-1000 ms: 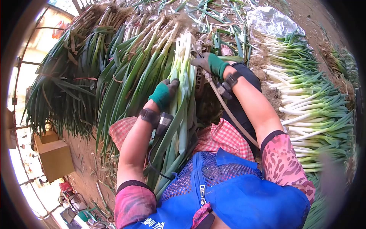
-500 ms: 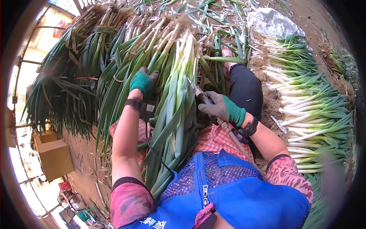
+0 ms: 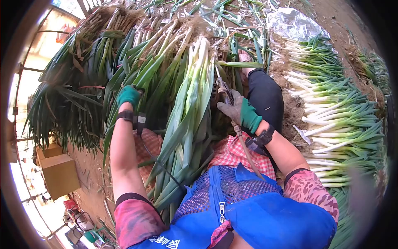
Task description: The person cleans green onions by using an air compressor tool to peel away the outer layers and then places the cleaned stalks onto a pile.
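Observation:
My left hand (image 3: 129, 96), in a green glove with dark fingertips, is among the leaves of the unpeeled green onions (image 3: 155, 68). Its fingers curl in at the leaves and are partly hidden. My right hand (image 3: 239, 108), in a matching glove, is closed around an air blow gun (image 3: 224, 91), its thumb sticking out to the left. The gun's thin nozzle points up beside the pale stems of a bunch of green onions (image 3: 195, 79) lying across my lap. A hose (image 3: 248, 147) runs from the gun down past my checked cloth.
Dark unpeeled green onions (image 3: 68, 95) are heaped at left. Peeled white ones (image 3: 327, 124) lie in a long row at right, beside shed roots (image 3: 295, 110) and a silvery sheet (image 3: 296, 25). A cardboard box (image 3: 60, 172) stands lower left. My knee (image 3: 267, 95) is beside my right hand.
My left hand has moved left and slightly down, away from the bunch on my lap. The air blow gun has tilted upright, its nozzle swinging up and right, off the leaves.

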A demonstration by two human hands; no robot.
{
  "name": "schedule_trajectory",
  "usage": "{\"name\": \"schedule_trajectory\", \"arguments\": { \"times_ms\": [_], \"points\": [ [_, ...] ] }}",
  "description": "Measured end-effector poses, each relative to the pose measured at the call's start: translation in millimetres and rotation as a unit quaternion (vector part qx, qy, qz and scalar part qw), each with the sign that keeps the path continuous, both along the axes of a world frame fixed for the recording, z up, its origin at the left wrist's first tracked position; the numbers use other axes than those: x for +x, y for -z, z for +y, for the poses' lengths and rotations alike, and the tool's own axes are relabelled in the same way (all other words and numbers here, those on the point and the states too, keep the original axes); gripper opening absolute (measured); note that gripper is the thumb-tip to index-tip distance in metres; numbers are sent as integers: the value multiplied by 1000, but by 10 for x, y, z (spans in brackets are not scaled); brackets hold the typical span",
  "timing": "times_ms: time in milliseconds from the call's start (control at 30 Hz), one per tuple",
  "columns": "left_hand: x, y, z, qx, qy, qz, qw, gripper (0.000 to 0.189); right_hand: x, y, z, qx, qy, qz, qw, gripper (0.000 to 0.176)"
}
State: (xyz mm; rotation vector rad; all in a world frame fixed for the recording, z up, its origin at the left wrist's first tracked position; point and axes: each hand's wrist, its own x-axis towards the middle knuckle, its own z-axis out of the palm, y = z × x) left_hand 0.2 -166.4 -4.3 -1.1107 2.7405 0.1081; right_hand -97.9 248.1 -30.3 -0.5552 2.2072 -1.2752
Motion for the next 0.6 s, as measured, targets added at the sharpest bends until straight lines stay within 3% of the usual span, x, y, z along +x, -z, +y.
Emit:
{"name": "schedule_trajectory", "arguments": {
  "times_ms": [33,133,300,400,433,467,500,533,600],
  "points": [
    [13,-289,33,-22,27,-18,999,45,-1,4,0,-7,2,6,1000,68],
    [153,-1047,217,78,30,19,996,43,-7,100,18,-17,13,24,999,69],
    [229,-1677,827,190,54,29,980,45,18,83,-14,-61,8,-9,998,71],
    [43,-1478,983,317,142,-56,936,47,-2,138,-48,-39,-13,-33,999,76],
    [55,-1127,879,396,152,-21,905,51,-9,181,-60,-37,-14,-44,998,81],
    [0,-926,936,459,48,-5,887,54,-20,225,-59,-34,-13,-54,998,86],
    [-56,-725,992,508,-61,21,859,57,-20,275,-52,-25,-4,-48,999,79],
    [-154,-447,932,388,-31,-13,921,56,-20,327,-42,-15,6,-41,999,72],
    [-274,-16,730,163,84,-12,983,67,-19,264,-9,2,12,-61,998,65]
  ]
}}
